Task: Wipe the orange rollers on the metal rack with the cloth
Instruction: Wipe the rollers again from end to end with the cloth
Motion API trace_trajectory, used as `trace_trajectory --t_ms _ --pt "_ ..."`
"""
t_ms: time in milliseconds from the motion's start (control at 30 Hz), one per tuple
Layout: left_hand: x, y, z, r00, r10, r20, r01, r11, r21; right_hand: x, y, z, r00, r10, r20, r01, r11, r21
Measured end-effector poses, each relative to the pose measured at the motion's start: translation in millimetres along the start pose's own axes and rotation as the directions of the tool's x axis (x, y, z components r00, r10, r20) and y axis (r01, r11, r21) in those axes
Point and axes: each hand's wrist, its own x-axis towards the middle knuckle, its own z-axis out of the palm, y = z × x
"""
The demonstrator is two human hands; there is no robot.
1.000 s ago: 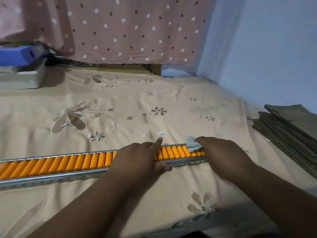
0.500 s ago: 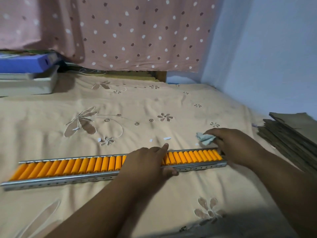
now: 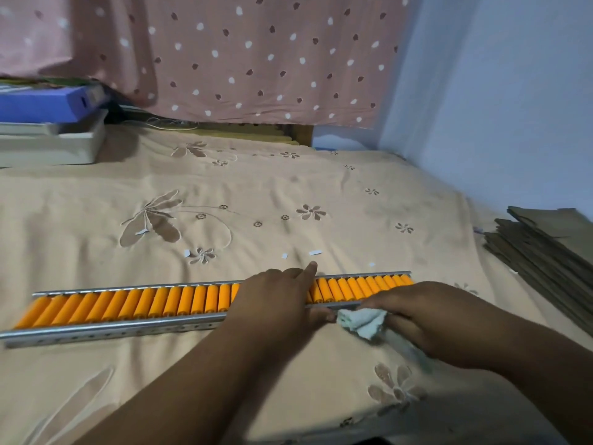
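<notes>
The left hand [image 3: 276, 297] lies flat and spread across the middle of the metal rack [image 3: 106, 329], hiding several orange rollers [image 3: 134, 304] beneath it. The rack lies lengthwise on the tan bedsheet [image 3: 256, 194], its rollers sitting side by side between the two rails. The right hand [image 3: 426, 316] pinches a pale cloth [image 3: 361, 322], part of it hidden under the palm. Half a second ago that cloth was behind the rack's right end; now it is at the near rail.
</notes>
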Motion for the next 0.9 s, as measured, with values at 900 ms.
trace_trajectory --t_ms 900 --pt "-31.6 -68.2 -45.9 0.959 -0.171 0.225 0.155 0.984 0.088 61.4 -87.5 52.8 0.956 0.123 -0.266 -0.100 0.990 0.097"
